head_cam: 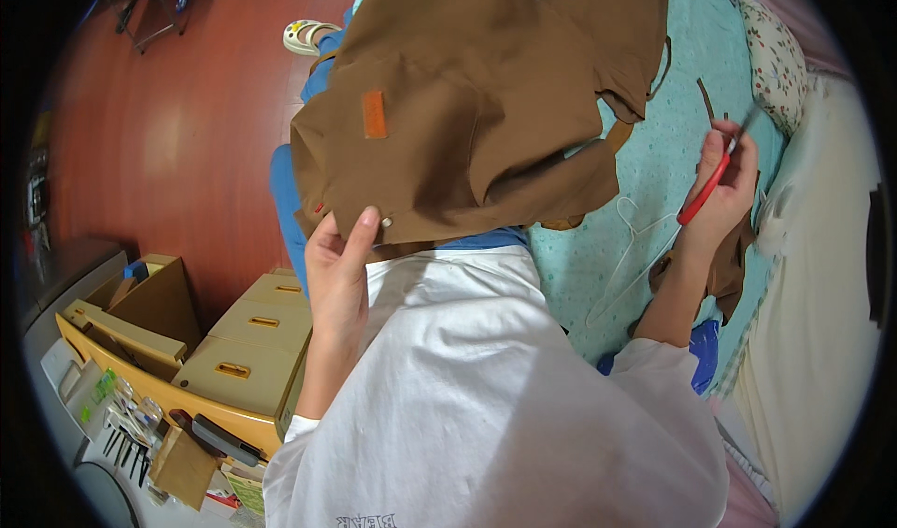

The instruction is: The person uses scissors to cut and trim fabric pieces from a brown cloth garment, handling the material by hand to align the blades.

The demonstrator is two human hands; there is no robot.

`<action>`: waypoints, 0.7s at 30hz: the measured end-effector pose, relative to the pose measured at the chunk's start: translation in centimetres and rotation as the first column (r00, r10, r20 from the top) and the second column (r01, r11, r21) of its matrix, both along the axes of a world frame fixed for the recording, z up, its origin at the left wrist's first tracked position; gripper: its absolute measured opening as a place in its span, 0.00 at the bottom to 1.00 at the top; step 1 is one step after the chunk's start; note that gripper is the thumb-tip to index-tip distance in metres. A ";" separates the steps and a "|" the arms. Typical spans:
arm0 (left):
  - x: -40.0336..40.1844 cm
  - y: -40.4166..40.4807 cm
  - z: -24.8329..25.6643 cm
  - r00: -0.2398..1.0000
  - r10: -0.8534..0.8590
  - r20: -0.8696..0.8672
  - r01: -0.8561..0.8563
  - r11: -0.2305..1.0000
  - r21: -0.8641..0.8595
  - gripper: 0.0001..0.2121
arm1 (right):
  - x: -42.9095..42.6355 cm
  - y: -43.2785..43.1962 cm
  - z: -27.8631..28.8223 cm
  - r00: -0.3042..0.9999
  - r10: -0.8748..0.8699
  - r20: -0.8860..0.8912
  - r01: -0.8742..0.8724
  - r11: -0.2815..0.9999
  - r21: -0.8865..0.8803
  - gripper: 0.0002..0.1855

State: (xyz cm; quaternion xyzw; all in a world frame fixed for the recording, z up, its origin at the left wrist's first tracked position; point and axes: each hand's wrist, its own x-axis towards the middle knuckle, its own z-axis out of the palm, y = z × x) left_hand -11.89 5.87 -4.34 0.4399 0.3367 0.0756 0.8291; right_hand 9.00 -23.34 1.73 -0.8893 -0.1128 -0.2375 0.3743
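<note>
A brown fabric garment (427, 72) is spread over the lap and the bed. It has a small orange patch (375, 114) and a round pale button or snap (387, 222) near its lower edge. My left hand (343, 247) pinches that edge beside the snap, thumb on top. Off to the right, above the bed, my right hand (729, 170) holds scissors with red handles (704, 190); the blades point away and look blurred. A narrow brown strip (705, 99) shows by its fingertips, and I cannot tell whether it is held.
On the turquoise bed sheet (574, 269) lies a white wire hanger (634, 232). More brown cloth (729, 276) is under my right forearm, and a patterned pillow (771, 62) sits at the far right. Left, beige drawers (238, 339) stand on the reddish floor (182, 142).
</note>
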 end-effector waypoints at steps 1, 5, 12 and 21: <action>-0.4 0.1 -0.2 1.000 0.021 -0.015 -0.021 1.000 -0.021 0.10 | 0.4 -2.1 -1.3 0.992 -0.101 0.069 0.103 0.994 -0.025 0.10; -1.6 0.6 -1.1 0.996 0.005 -0.089 -0.009 0.999 -0.036 0.09 | -0.1 -7.6 -5.4 0.973 -0.214 -0.086 0.205 0.973 -0.109 0.11; -2.3 0.3 -1.7 0.988 -0.024 -0.156 0.025 1.000 0.004 0.08 | 1.9 1.1 -2.8 0.978 0.055 -0.201 -0.035 0.994 0.101 0.11; -2.2 0.0 -1.5 0.963 -0.118 -0.244 0.142 0.986 0.083 0.09 | 2.1 23.5 -5.6 0.838 0.543 -0.051 -0.544 0.830 -0.123 0.07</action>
